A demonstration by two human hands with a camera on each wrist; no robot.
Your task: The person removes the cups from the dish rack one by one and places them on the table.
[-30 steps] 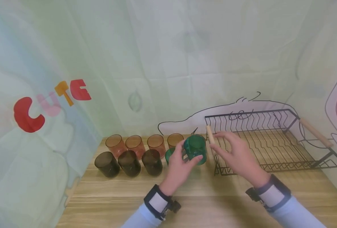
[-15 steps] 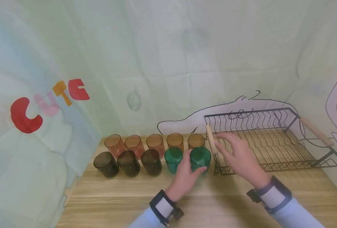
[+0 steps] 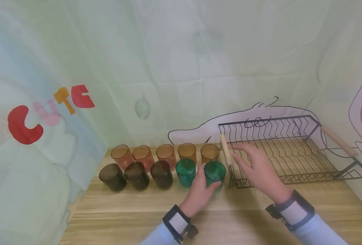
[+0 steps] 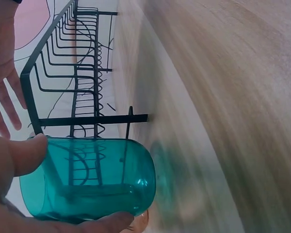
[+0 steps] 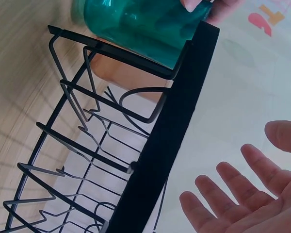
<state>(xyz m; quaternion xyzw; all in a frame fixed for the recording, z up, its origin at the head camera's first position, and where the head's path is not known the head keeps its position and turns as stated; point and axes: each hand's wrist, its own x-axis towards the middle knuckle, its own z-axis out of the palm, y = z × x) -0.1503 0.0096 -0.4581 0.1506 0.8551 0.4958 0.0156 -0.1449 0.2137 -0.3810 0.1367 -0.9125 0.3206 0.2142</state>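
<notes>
My left hand [image 3: 199, 194] holds a green glass [image 3: 215, 172] between thumb and fingers at the right end of the front row of glasses. In the left wrist view this green glass [image 4: 97, 177] has its base at or very near the tabletop; I cannot tell if it touches. A second green glass [image 3: 185, 172] stands just left of it. My right hand [image 3: 257, 170] hovers over the left end of a black wire dish rack [image 3: 265, 119], beside its wooden handle [image 3: 226, 149]. In the right wrist view its fingers [image 5: 233, 187] are spread, holding nothing.
Several dark brown glasses [image 3: 161, 175] continue the front row leftward. Behind them stand reddish glasses [image 3: 166, 156] and two amber ones [image 3: 187, 152]. The rack's other wooden handle [image 3: 338, 140] is at the right. A printed cloth [image 3: 174, 68] hangs behind the wooden table [image 3: 122, 217].
My left hand has lowered the green glass from above the row to its right end, in front of an amber glass. The right hand stays almost in place.
</notes>
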